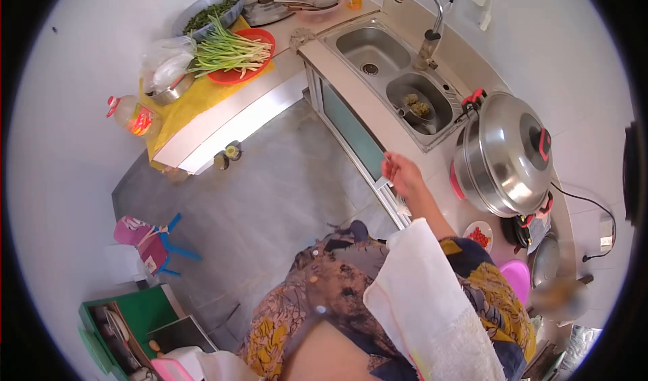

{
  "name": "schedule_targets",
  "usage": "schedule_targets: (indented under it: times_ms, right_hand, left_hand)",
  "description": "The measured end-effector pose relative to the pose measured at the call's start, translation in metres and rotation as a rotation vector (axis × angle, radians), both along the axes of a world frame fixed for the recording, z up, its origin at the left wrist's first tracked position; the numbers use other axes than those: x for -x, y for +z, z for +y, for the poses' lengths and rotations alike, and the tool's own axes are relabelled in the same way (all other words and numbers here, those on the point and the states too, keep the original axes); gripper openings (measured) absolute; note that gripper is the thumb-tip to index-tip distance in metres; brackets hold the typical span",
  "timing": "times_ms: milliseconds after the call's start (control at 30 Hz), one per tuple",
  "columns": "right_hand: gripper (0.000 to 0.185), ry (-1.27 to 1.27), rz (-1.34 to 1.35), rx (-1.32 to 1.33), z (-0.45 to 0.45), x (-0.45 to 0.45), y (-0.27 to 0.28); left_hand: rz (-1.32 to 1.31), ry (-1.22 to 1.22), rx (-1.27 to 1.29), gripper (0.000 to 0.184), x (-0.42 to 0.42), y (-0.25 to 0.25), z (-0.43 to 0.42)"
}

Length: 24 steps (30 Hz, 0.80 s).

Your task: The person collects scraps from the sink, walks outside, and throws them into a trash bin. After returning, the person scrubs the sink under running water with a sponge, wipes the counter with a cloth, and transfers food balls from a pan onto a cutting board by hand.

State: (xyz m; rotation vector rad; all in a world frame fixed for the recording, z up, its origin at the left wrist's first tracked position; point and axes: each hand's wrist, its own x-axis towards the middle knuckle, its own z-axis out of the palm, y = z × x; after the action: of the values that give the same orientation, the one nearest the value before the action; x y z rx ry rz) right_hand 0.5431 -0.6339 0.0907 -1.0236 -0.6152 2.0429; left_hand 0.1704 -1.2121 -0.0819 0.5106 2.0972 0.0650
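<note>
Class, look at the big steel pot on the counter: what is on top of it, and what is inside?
On top is a domed metal lid with a red and black knob. The steel pot is covered, so its contents cannot be seen.

Single head-worn view, facing forward and down, room-wide

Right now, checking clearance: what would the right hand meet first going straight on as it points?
Likely the counter beside the double sink; depth is unclear, so the right hand might miss it.
</note>
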Motion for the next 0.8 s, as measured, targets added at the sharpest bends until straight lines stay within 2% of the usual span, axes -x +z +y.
schedule_targets:
  times_ms: [100, 267, 333, 400, 433, 500, 567, 600, 733, 800]
  right_hand:
    - [0.022, -0.161, -0.036, -0.007, 0.073, 0.039, 0.022]
    - [0.019, -0.378, 0.024, -0.021, 0.164, 0.065, 0.002]
    - [0.018, -0.45, 0.051, 0.046, 0.184, 0.073, -0.006]
    - [0.018, -0.524, 0.085, 0.037, 0.222, 0.073, -0.012]
    - [0.018, -0.571, 0.096, 0.049, 0.228, 0.073, -0.018]
    - [0.018, -0.649, 0.087, 0.085, 0.246, 0.072, -0.006]
    - [0.021, -0.734, 0.081, 0.094, 0.278, 0.06, -0.001]
    - [0.021, -0.773, 0.066, 0.086, 0.291, 0.055, -0.001]
    - [0.027, -0.873, 0.057, 0.091, 0.354, 0.031, -0.021]
    - [0.031, -0.931, 0.092, 0.122, 0.394, 0.017, -0.036]
  left_hand:
    - [-0.017, 0.01, 0.036, 0.027, 0.043, 0.008, 0.051]
    - [0.04, -0.182, -0.038, 0.023, 0.164, -0.005, 0.187]
    - [0.157, -0.429, -0.154, 0.021, 0.226, -0.004, 0.259]
    - [0.399, -0.789, -0.359, 0.02, 0.287, -0.009, 0.346]
    - [0.506, -0.869, -0.46, 0.019, 0.312, -0.011, 0.393]
    - [0.021, -0.247, -0.49, 0.019, 0.349, 0.006, 0.518]
    - [0.004, -0.132, -0.582, 0.028, 0.298, 0.107, 0.64]
    - [-0.126, -0.096, -0.647, 0.035, 0.306, 0.099, 0.682]
    - [-0.255, -0.065, -0.71, 0.034, 0.251, 0.135, 0.797]
    - [-0.341, -0.165, -0.672, 0.035, 0.247, 0.108, 0.822]
